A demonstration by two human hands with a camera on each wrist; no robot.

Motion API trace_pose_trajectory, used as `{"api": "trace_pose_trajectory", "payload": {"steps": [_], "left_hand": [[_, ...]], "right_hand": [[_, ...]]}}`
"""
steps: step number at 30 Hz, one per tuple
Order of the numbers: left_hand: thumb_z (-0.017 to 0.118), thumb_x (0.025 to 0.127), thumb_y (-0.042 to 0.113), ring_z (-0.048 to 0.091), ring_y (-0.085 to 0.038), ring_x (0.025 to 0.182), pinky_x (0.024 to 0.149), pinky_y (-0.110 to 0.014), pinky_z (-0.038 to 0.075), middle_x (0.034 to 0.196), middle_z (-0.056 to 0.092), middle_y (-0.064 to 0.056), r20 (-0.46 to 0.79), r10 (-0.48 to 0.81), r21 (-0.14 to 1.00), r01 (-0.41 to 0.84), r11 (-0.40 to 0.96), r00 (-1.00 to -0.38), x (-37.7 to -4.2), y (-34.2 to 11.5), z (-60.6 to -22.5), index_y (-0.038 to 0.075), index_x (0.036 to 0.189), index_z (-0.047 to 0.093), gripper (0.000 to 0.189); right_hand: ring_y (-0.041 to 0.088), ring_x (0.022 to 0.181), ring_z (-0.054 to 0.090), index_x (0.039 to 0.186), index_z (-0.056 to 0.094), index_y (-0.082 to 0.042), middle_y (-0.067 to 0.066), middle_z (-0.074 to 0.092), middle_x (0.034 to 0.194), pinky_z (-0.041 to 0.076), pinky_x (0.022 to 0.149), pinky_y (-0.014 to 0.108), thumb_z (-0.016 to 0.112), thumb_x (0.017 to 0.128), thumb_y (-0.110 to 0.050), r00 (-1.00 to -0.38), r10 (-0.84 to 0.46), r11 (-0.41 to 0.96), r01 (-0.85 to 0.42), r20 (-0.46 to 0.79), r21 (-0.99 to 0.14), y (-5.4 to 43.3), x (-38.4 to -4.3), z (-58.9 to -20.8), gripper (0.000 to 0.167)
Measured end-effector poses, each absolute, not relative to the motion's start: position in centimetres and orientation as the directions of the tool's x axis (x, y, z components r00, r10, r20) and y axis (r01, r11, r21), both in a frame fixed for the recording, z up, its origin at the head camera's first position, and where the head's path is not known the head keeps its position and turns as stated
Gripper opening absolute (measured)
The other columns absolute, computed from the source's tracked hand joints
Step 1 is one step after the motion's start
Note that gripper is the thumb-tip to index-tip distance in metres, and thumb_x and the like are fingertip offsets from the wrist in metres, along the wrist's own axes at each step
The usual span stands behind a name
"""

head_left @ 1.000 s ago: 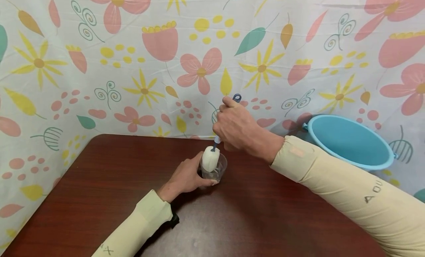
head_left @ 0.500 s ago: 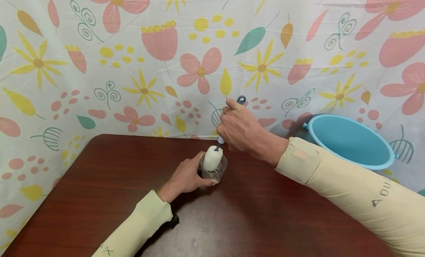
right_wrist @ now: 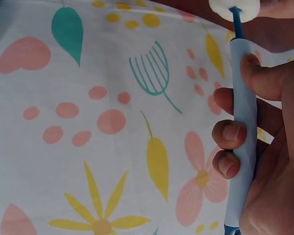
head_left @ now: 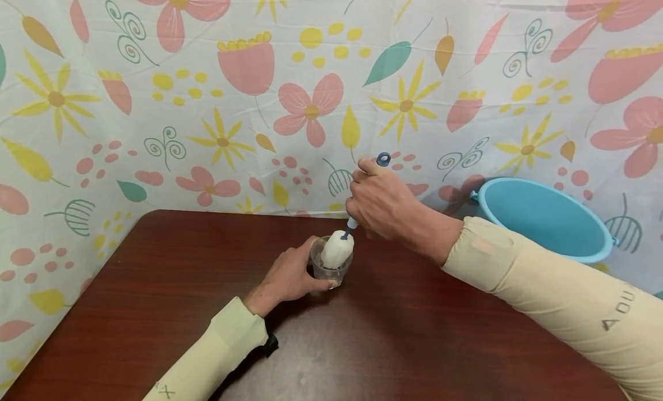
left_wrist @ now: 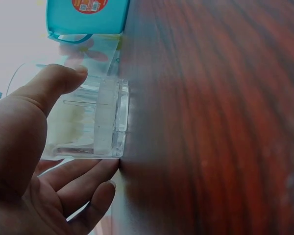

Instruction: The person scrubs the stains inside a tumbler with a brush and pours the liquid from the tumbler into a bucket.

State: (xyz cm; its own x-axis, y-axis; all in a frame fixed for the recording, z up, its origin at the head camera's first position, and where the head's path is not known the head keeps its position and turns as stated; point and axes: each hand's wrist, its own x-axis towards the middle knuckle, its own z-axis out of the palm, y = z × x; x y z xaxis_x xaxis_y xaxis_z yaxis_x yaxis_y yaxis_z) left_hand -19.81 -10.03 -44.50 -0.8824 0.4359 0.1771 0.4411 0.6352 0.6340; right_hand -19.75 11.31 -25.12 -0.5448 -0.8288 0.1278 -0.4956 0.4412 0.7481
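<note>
A clear drinking glass (head_left: 331, 274) stands upright on the dark wooden table (head_left: 207, 257). My left hand (head_left: 290, 273) holds the glass from its left side, thumb on one side and fingers on the other; its thick base shows in the left wrist view against the tabletop. My right hand (head_left: 385, 202) grips the pale blue handle (right_wrist: 242, 117) of a sponge bottle brush, fingers curled round it. The brush's white sponge head (head_left: 338, 249) sits inside the mouth of the glass, tilted, with its top above the rim. A dark blue loop (head_left: 383, 159) ends the handle above the hand.
A light blue bucket (head_left: 544, 217) is at the right, beyond the table edge and behind the right forearm. A white curtain (head_left: 311, 56) printed with flowers and leaves hangs behind the table. The right sleeve (head_left: 559, 297) crosses over the table's right side.
My right hand and the brush handle have shifted right and slightly down, so the sponge head leans toward the right side of the glass. The left hand and glass stay nearly in place.
</note>
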Motion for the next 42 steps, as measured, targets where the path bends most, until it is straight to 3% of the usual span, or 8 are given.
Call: {"api": "trace_pose_trajectory", "payload": {"steps": [20,42], "left_hand": [[0.092,0.079,0.052,0.069,-0.011,0.098,0.082,-0.036,0.055,0.111,0.073,0.008,0.146,0.435,0.629,0.423,0.653,-0.888,-20.0,-10.1,-44.6,0.030,0.139,0.056,0.073],[0.091,0.080,0.055,0.069,-0.015,0.101,0.083,-0.039,0.055,0.114,0.073,0.004,0.151,0.439,0.628,0.429,0.649,-0.886,-20.0,-10.1,-44.6,0.029,0.140,0.056,0.074]], "right_hand": [[0.026,0.075,0.051,0.060,0.054,-0.020,0.003,0.056,0.064,0.029,0.099,0.046,0.072,0.079,-0.026,-0.531,-0.845,0.379,-0.515,0.061,0.769,11.8,-18.7,-24.0,0.027],[0.026,0.073,0.055,0.062,0.058,-0.019,0.002,0.055,0.061,0.031,0.099,0.047,0.078,0.080,-0.040,-0.534,-0.844,0.417,-0.601,0.045,0.682,11.3,-18.2,-23.1,0.034]]}}
